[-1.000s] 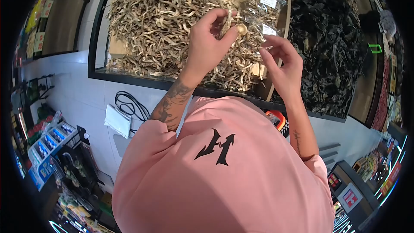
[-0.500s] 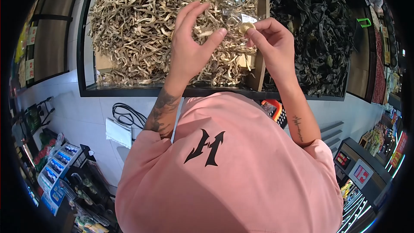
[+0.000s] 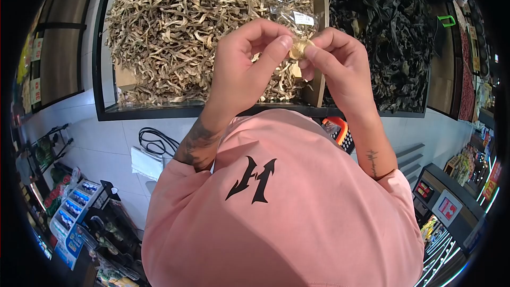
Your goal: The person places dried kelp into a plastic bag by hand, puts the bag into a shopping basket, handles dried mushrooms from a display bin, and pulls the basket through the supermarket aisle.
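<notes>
A small, shiny, pale-gold roundish piece (image 3: 302, 49), whose kind I cannot make out, sits between the fingertips of both hands. My left hand (image 3: 249, 61) is closed in a pinch at its left edge. On the other side, the thumb and index finger of my right hand (image 3: 340, 61) pinch it too. Beneath the hands lies a heap of dried, shredded brown mushrooms (image 3: 170, 37). Clear plastic bags with white labels (image 3: 304, 18) rest on the heap just beyond the fingers.
A wooden divider (image 3: 319, 87) separates the brown heap from dark, curled dried fungus or seaweed (image 3: 380, 37). The black bin rim (image 3: 180, 112) runs close to my body. On the floor are a coiled black cable (image 3: 158, 141) and an orange-handled basket (image 3: 340, 130). A bright green clip (image 3: 447, 20) stands at right.
My left hand has moved right and closed its fingers on the gold piece. My right hand has come slightly nearer to me, still pinching it. The view has shifted slightly.
</notes>
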Available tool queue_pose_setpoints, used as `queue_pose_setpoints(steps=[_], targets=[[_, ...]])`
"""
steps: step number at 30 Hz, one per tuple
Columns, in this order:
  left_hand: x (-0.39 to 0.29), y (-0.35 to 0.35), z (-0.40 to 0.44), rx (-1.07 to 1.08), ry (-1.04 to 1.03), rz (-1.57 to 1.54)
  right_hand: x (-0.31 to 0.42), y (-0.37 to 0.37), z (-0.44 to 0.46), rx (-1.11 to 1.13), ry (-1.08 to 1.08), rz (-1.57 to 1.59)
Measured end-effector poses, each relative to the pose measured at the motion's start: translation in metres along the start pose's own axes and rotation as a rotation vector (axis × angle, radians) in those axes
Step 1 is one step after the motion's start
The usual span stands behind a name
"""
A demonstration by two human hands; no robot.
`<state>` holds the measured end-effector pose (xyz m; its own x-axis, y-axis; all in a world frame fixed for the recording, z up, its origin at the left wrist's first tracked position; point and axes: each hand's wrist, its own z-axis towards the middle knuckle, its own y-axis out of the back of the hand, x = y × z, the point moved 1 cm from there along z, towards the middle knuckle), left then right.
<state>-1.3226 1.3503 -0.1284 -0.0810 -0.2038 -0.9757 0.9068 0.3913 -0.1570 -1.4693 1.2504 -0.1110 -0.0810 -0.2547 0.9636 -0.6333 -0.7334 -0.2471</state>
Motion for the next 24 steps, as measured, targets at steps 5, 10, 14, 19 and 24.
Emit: queue_pose_setpoints(steps=[5, 10, 14, 19, 24], targets=[[-0.005, -0.006, -0.002, -0.016, -0.030, -0.056, 0.002, -0.001, -0.003, -0.025, 0.013, 0.011], [-0.010, -0.008, -0.006, 0.005, -0.141, 0.094, 0.002, 0.000, -0.004, -0.038, -0.005, -0.005], [-0.015, -0.008, -0.008, 0.028, -0.211, 0.250, 0.002, 0.001, -0.005, -0.048, -0.019, 0.038], [-0.018, -0.008, -0.004, 0.074, -0.381, 0.408, 0.005, 0.003, -0.006, -0.012, -0.042, 0.068], [-0.018, -0.006, -0.004, 0.101, -0.331, 0.388, 0.004, 0.006, -0.009, 0.034, -0.136, 0.233]])
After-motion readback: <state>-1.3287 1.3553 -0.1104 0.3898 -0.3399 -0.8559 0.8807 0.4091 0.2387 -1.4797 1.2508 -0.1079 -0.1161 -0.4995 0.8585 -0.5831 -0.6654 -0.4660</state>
